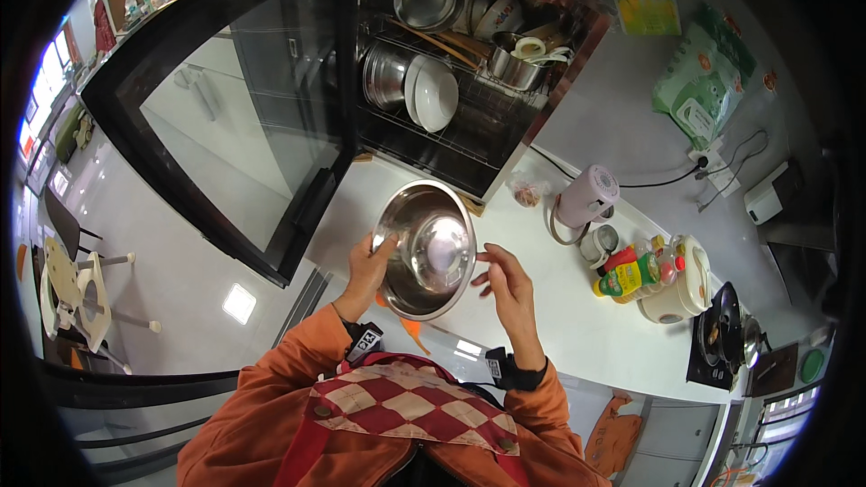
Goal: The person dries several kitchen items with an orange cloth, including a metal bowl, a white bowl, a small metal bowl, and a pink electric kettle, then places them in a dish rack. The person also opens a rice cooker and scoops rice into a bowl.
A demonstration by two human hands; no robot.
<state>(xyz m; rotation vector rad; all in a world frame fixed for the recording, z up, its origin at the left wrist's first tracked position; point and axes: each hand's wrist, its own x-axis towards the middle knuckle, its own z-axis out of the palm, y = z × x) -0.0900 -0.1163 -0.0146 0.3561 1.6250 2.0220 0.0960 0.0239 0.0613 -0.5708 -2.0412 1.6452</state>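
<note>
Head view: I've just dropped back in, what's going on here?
The person's left hand grips a shiny metal bowl at its left side. The right hand, fingers loosely spread, is at the opposite rim; firm contact is unclear. The bowl is held in front of an open cabinet holding white bowls and metalware.

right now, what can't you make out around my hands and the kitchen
In the head view:
Most fingers of the left hand: hidden by the shiny round steel bowl.
The bowl's underside: turned away from the camera.
Floor of the small silvery metal pot: covered by utensils inside it.
Contents of the round black pan: too small.
</note>
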